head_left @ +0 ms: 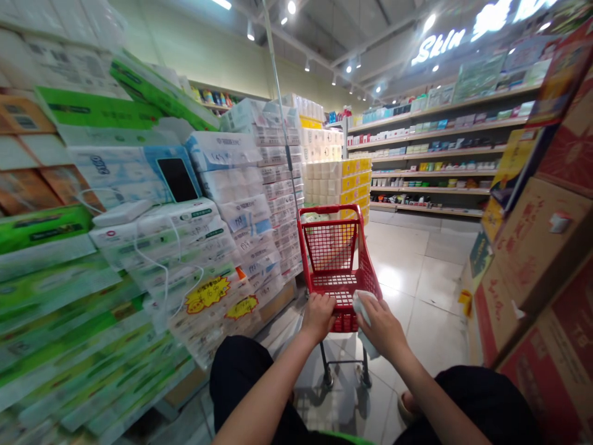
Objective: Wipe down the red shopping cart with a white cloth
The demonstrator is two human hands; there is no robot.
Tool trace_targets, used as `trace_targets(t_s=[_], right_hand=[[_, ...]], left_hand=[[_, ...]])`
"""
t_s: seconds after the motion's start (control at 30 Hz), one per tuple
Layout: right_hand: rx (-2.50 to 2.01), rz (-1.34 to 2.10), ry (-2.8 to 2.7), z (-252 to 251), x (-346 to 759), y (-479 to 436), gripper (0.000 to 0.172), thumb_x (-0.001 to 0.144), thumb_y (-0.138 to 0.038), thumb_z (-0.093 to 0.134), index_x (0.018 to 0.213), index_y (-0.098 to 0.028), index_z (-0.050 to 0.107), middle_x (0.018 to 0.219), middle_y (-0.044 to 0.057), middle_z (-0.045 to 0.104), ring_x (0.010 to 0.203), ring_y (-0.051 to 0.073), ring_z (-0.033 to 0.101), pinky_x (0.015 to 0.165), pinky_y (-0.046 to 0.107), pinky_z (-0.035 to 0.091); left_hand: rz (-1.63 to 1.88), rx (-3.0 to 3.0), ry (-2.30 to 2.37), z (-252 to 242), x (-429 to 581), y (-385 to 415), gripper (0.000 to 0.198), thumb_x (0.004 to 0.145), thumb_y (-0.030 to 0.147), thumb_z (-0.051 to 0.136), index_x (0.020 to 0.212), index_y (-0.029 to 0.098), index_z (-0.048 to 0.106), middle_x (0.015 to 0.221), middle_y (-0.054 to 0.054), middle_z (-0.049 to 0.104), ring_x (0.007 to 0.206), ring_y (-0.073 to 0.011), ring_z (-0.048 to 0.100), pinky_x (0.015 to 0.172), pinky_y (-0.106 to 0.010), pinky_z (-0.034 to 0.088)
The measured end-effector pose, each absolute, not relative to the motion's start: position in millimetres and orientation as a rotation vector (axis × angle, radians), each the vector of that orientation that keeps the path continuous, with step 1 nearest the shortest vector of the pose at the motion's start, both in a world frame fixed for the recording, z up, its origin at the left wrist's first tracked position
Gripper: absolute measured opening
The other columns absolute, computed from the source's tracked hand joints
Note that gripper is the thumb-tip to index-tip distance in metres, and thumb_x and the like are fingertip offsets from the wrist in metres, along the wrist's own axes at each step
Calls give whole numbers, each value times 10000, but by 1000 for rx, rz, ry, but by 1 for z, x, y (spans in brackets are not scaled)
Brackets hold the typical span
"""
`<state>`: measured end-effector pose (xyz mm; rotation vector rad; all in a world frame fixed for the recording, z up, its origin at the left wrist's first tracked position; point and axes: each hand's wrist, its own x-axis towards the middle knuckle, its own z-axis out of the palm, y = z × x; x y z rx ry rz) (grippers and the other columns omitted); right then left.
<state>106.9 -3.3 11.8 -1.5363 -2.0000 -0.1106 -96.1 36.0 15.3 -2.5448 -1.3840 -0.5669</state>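
A small red shopping cart (334,250) stands on the tiled aisle floor in front of me. My left hand (318,315) is closed round its near handle bar. My right hand (382,327) presses a white cloth (362,305) against the cart's near right rim, fingers wrapped over the cloth. Part of the cloth hangs down below that hand. The cart's basket looks empty. My knees, in dark trousers, show at the bottom.
Stacked packs of tissue paper (139,247) fill the left side, with a phone (176,179) and a white cable on them. Cardboard boxes (537,259) line the right. Shelves of bottles (430,154) run behind, beyond shiny floor tiles (417,272).
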Motion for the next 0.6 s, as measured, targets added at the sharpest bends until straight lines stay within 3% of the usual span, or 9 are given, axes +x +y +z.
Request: trace_targets(t_s=[0.17,0.33,0.47,0.6], right_hand=[[-1335,132,-2013,17,81,-7,575,974,-359,340,1533,-286,225,1443,72,492,1194,254,541,966,436,474],[-1176,400,-1952,15,83,-4,605,932,-231,327,1525,-290,224,1457,54,476,1293,206,493,1050,417,434],[-1121,386,-1812,14,90,4,597,885,-171,317,1479,-227,292,1419,86,498,1263,189,517,1023,379,459],[-1300,153,-1725,20,107,6,506,914,-183,306,1413,-236,375,1346,96,549,1152,208,579,932,398,501]], left_hand=[[-934,-2711,-1434,28,-100,29,408,784,219,588,1180,206,490,1125,-57,600,1035,-235,551,1028,-441,319],[-1397,-2735,-1457,60,-95,22,316,919,144,300,1090,202,559,1114,-59,600,1062,-181,553,953,-344,426],[-1074,-2699,-1417,56,-67,11,295,962,288,408,1216,215,538,1191,-62,594,1097,-211,547,971,-368,437],[-764,-2528,-1411,23,-47,10,451,919,253,513,1354,153,445,1243,-116,585,1130,-266,537,1023,-447,411]])
